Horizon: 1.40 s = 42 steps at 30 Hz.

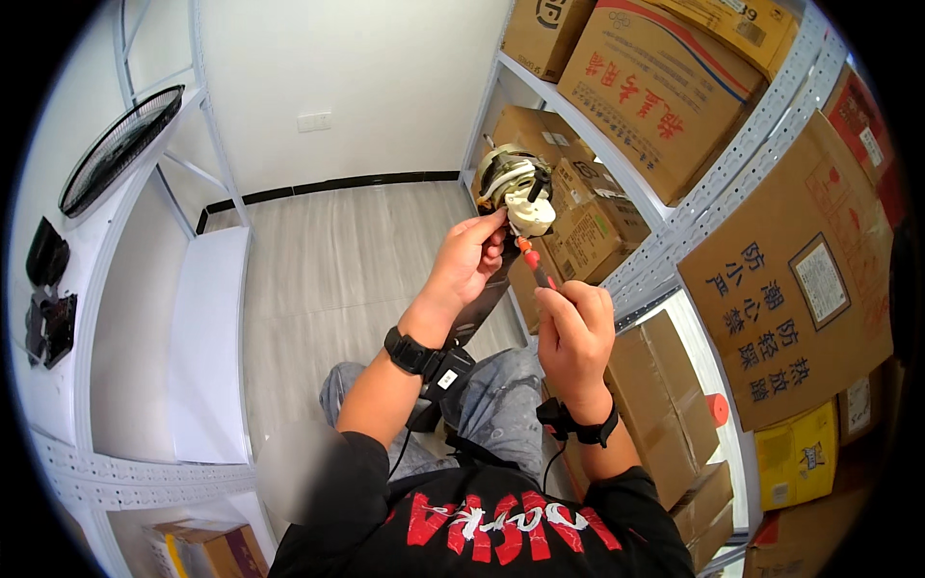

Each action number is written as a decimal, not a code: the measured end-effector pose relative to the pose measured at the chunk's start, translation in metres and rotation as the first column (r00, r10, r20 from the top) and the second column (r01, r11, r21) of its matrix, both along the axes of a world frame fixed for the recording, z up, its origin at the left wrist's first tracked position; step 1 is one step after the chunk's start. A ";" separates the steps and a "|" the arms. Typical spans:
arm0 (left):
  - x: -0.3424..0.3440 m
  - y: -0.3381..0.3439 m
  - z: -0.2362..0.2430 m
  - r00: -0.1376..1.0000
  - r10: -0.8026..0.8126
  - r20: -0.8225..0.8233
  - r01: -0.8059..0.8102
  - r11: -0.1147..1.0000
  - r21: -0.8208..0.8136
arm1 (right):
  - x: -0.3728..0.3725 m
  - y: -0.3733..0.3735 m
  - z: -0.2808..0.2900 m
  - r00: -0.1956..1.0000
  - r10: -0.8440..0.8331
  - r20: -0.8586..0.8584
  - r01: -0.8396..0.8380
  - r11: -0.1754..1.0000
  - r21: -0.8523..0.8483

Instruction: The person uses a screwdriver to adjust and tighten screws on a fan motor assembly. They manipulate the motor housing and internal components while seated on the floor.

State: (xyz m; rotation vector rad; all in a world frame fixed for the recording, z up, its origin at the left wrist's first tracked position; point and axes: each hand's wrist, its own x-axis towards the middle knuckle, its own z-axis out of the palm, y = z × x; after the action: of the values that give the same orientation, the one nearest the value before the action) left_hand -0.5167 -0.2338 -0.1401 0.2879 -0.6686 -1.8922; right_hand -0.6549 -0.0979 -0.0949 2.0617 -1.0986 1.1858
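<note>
An uncovered electric fan motor (514, 178), with a cream-white gear housing and wires around it, sits ahead of me on top of a dark stand (479, 313). My left hand (468, 258) is closed, its thumb and fingertips pinching the near lower edge of the motor. In my right hand (576, 332) is a screwdriver (533, 260) with a red and dark handle, gripped between thumb and fingers. The screwdriver points up and left, its tip at the underside of the white housing, close to my left fingertips. The exact contact point is too small to make out.
On the left, a white shelf (106, 231) holds a round black fan grille (120, 149) and black plastic parts (48, 308). A metal rack (665, 246) with cardboard boxes (665, 91) stands close on the right. A large carton (795, 289) leans near my right arm.
</note>
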 end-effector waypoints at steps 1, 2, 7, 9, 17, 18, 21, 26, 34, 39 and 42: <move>-0.001 0.001 0.001 1.000 0.003 -0.006 -0.003 1.000 0.002 | 0.001 -0.001 0.004 1.000 0.008 0.022 -0.008 1.000 -0.014; 0.000 0.001 0.002 1.000 0.005 -0.004 -0.005 1.000 0.002 | 0.005 0.004 0.006 0.996 -0.013 0.092 0.006 0.997 0.078; -0.002 0.000 0.003 0.999 -0.022 0.027 0.022 0.999 -0.030 | -0.001 0.004 -0.004 0.979 -0.075 0.191 0.050 0.989 0.136; -0.001 0.006 0.011 1.000 -0.005 0.023 0.004 1.000 0.015 | -0.001 0.003 -0.005 0.986 -0.086 0.143 0.071 0.992 0.106; 0.000 0.003 -0.001 0.995 0.092 0.031 -0.095 0.992 0.088 | 0.015 0.006 -0.006 0.977 -0.031 0.209 -0.017 0.975 0.223; -0.003 0.003 0.000 0.994 0.111 0.015 -0.112 0.987 0.118 | 0.020 0.008 -0.007 0.965 -0.013 0.262 -0.068 0.952 0.298; -0.006 0.006 0.006 0.974 0.187 0.127 -0.203 0.972 0.121 | 0.022 0.007 -0.012 0.874 0.126 0.469 -0.308 0.891 0.334; -0.005 0.009 0.007 0.985 0.147 0.095 -0.162 0.971 0.176 | 0.014 0.004 -0.016 0.830 0.183 0.527 -0.299 0.944 0.143; 0.021 -0.006 -0.007 0.998 -0.054 -0.024 0.054 0.999 0.006 | -0.002 0.001 -0.010 0.918 0.232 0.321 -0.296 0.941 0.164; 0.006 0.002 0.006 0.998 -0.045 0.032 0.041 0.995 0.094 | 0.000 0.009 -0.003 0.925 0.091 0.368 -0.237 0.897 0.374; 0.014 -0.005 -0.001 0.990 -0.122 -0.067 0.128 0.987 0.092 | 0.001 0.003 -0.013 0.931 0.064 0.358 -0.192 0.923 0.334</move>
State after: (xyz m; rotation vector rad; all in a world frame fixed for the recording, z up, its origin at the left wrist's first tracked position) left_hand -0.5024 -0.2390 -0.1413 0.2526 -0.5663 -2.0489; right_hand -0.6535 -0.0950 -0.1084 2.2889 -1.4556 1.5483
